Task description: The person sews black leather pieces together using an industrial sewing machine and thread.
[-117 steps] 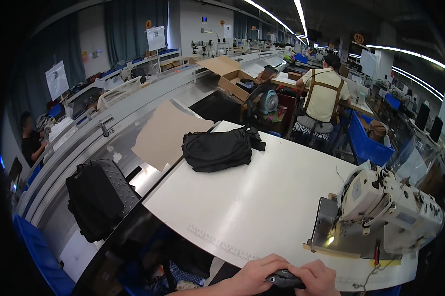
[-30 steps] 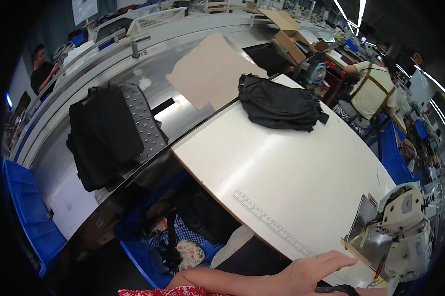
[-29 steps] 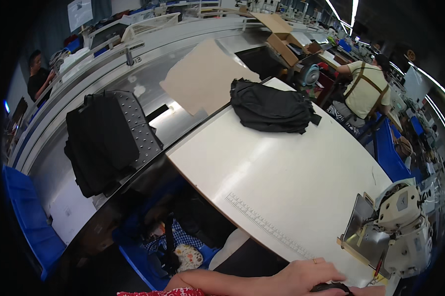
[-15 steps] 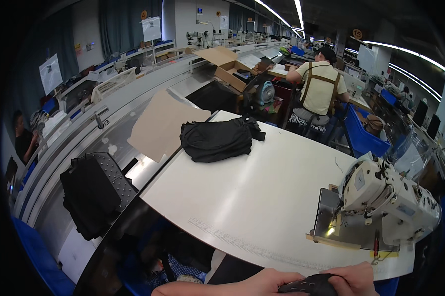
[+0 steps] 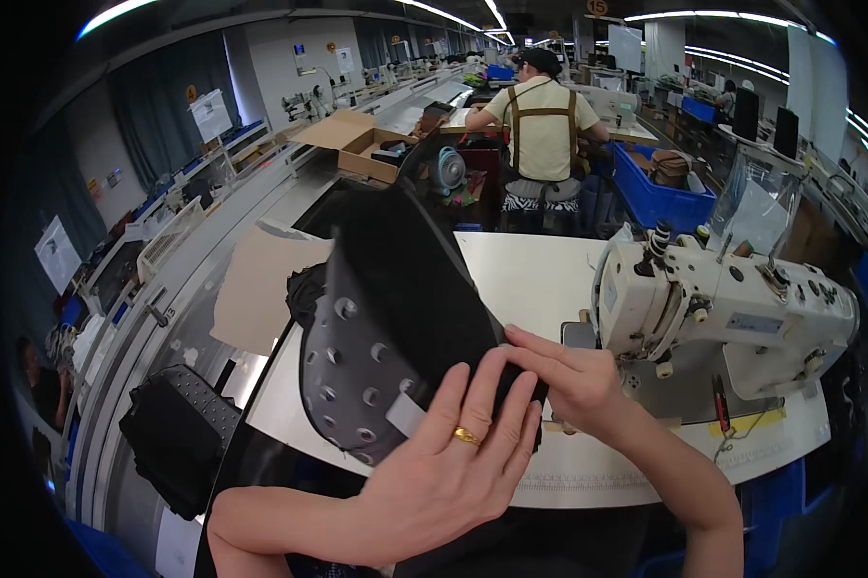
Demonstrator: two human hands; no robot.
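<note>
In front of me a black fabric piece (image 5: 400, 279) is raised above the white table, with a grey panel dotted with round holes and a small white tag. My left hand (image 5: 453, 472), a gold ring on one finger, lies over its near end with the fingers extended along the black fabric; its thumb is hidden. My right hand (image 5: 573, 380) pinches the right edge of the same piece, close to the left fingertips. Behind the piece, a dark fabric bundle (image 5: 306, 292) partly shows on the table.
A white sewing machine (image 5: 732, 308) stands on the right of the table (image 5: 540, 270), with a red-handled tool (image 5: 720, 403) beside it. At left lie a stack of similar black pieces (image 5: 179, 433) and brown cardboard (image 5: 260, 289). Ahead, a person (image 5: 540, 125) sits near a blue bin (image 5: 660, 188).
My hands have come up from the lower edge and moved left, bringing the black piece into full view. The view has turned rightward, and the piece now hides most of the bundle.
</note>
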